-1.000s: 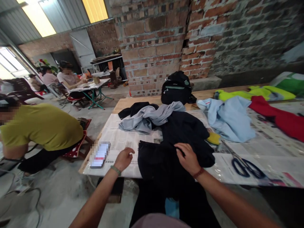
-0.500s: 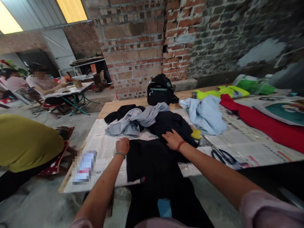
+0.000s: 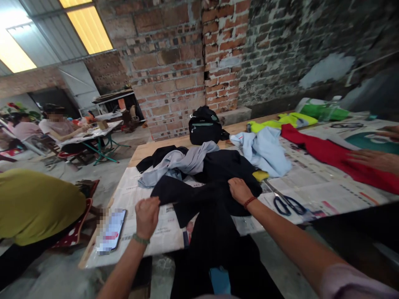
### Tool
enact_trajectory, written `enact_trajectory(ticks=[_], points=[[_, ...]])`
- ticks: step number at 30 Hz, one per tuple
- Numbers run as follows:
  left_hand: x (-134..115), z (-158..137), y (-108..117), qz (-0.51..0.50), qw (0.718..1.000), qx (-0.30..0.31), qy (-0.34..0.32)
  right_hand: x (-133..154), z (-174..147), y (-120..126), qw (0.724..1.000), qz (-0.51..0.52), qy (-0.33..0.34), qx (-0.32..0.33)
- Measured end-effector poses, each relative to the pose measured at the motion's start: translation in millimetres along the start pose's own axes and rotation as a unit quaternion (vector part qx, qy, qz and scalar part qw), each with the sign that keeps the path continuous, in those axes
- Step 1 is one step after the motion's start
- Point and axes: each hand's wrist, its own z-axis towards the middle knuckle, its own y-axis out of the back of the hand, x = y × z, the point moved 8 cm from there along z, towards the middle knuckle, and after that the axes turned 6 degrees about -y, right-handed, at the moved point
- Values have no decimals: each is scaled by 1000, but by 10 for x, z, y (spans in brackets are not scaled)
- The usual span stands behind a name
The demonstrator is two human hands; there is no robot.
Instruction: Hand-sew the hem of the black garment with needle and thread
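A black cloth (image 3: 176, 192) is spread at the front of the newspaper-covered table (image 3: 162, 232), its near part merging with dark clothing over my lap. My left hand (image 3: 147, 216), a green bracelet at the wrist, is closed on the cloth's left end and lifts it a little. Fingers curled, my right hand (image 3: 239, 190) grips the cloth's right side beside a dark heap of fabric (image 3: 230, 164). Behind lie a grey garment (image 3: 187, 160) and a light blue garment (image 3: 264, 151). Scissors (image 3: 288, 203) rest right of my right hand.
A phone (image 3: 111, 230) lies at the table's left edge. Further back are a black bag (image 3: 204, 126), a neon yellow cloth (image 3: 283, 121) and a red cloth (image 3: 330, 155). Another person's hand (image 3: 374, 160) touches the red cloth. Someone in olive (image 3: 37, 205) sits left.
My left hand has moved left and nearer, pulling the cloth's left end out and up. My right fingers, spread before, have curled onto the cloth. A co-worker's hand has come onto the red cloth.
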Motion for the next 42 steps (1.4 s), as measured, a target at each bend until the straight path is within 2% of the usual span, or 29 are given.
enact_trajectory(ticks=[2, 4, 7, 10, 12, 16, 18, 20, 23, 26, 29, 32, 35, 38, 42], points=[[-189, -516, -221, -26, 995, 69, -64, -36, -126, -52, 999, 19, 48, 15], [-312, -950, -403, -47, 989, 106, -89, -50, -216, -61, 996, 44, 73, 24], [-387, -1290, -523, -68, 992, 63, -83, -38, -229, 53, 996, 85, 37, 8], [-384, -1373, -579, -74, 995, 3, -62, 125, -174, 305, 992, 111, 0, -54], [-373, -1379, -598, -79, 995, -22, -51, 359, -122, 431, 989, 129, 19, -66], [-359, -1395, -614, -90, 995, -35, -35, 913, -8, 394, 983, 137, 117, 27], [-356, -1407, -615, -93, 995, -33, -32, 1049, 7, 301, 980, 112, 145, 80], [-354, -1416, -613, -94, 995, -35, -28, 1052, -45, 205, 976, 85, 158, 126], [-349, -1421, -625, -95, 995, -36, -21, 893, -284, 138, 970, 78, 176, 149], [-346, -1414, -648, -101, 994, -35, -17, 674, -646, 148, 974, 100, 172, 108], [-339, -1386, -659, -108, 994, -31, -17, 545, -982, 101, 979, 125, 139, 75], [-336, -1341, -628, -112, 993, -24, -21, 517, -1162, 85, 980, 158, 110, 43], [-361, -1295, -545, -114, 993, -1, -25, 359, -1229, 219, 977, 197, 84, -17], [-413, -1224, -374, -98, 995, -1, 2, -149, -1289, 413, 978, 187, 15, -90], [-699, -970, -163, -143, 988, -54, 34, -1112, -1407, 536, 976, 94, -141, -135]])
